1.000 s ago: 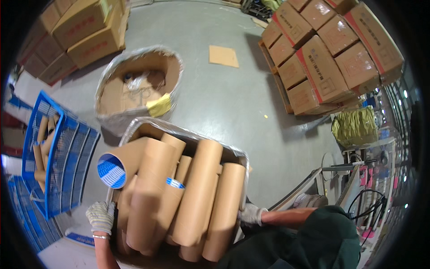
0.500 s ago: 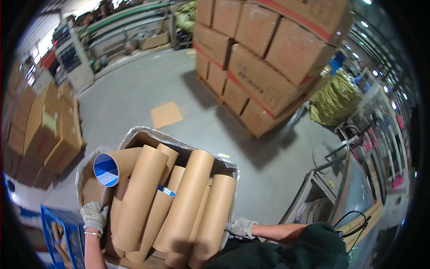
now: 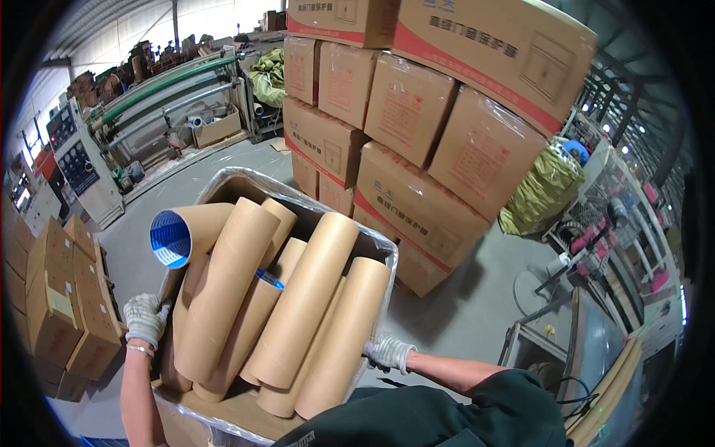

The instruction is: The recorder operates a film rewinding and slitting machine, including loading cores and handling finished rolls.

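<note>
Plastic-wrapped cardboard bin of tubes

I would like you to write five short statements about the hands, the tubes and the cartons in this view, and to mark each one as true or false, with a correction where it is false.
1. The left hand and the right hand are both gloved. True.
2. Several cardboard tubes are in a film-wrapped bin. True.
3. The right hand lifts a tube high above the bin. False: it is low, at the bin's right side.
4. The leftmost tube is red inside. False: the leftmost tube shows a blue inside at its open end.
5. A stack of cartons stands beyond the bin, toward the right. True.
</note>
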### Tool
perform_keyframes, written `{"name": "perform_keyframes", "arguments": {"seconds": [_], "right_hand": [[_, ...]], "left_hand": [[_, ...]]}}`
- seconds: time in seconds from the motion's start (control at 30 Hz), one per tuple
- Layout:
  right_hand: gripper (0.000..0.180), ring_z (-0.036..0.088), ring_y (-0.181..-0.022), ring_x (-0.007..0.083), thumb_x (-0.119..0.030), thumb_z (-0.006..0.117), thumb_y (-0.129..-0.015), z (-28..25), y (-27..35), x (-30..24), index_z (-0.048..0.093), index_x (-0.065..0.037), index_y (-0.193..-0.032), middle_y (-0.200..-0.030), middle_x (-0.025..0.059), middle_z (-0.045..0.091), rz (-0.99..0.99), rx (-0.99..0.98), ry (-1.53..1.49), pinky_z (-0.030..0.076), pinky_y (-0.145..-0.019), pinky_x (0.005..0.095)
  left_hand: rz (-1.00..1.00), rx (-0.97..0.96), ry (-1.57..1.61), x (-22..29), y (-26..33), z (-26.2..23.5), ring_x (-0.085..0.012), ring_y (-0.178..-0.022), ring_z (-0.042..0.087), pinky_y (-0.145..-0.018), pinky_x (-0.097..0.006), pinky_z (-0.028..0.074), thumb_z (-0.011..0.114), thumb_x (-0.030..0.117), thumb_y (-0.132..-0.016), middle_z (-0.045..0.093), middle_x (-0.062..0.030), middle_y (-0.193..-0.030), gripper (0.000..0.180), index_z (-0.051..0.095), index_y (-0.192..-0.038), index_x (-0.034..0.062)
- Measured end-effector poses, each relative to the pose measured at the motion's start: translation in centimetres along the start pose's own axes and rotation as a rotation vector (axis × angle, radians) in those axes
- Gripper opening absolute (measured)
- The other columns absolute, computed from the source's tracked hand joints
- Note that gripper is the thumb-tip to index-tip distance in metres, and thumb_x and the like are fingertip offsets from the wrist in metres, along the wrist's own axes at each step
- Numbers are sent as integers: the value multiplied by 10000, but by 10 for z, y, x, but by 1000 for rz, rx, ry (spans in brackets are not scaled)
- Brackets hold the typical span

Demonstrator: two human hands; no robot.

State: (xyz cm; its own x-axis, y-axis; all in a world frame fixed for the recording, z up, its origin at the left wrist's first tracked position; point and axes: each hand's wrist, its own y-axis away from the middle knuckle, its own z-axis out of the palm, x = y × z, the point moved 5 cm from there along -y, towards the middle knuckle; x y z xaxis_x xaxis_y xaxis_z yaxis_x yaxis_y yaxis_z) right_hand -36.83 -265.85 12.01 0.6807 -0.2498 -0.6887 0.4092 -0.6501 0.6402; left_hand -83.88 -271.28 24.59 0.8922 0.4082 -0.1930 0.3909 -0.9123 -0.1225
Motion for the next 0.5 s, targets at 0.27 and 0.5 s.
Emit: {"name": "perform_keyframes", "arguments": {"seconds": [0.27, 0.5], "right_hand": [[492, 501, -370, 174, -466, 452, -853, -54, -157, -118, 590, 0, -772, -523, 108, 558, 21, -84, -156, 420, -359, 309], [438, 532, -405, 176, -439, 467, -855, -100, -323, -230, 601, -26, -805, -566, 95, 589, -11, -170, -60, 443, -373, 314]], "left_hand": [[30, -111, -159, 0, -214, 8, -297, -787, 618, -696, -414, 473, 614, 389, -753, 643, -131, -777, 293, 666, -757, 100], [26, 80, -152, -61, -357, 21, -315, -699, 593, -647, -432, 460, 646, 339, -730, 611, -139, -693, 262, 629, -672, 84]]}}
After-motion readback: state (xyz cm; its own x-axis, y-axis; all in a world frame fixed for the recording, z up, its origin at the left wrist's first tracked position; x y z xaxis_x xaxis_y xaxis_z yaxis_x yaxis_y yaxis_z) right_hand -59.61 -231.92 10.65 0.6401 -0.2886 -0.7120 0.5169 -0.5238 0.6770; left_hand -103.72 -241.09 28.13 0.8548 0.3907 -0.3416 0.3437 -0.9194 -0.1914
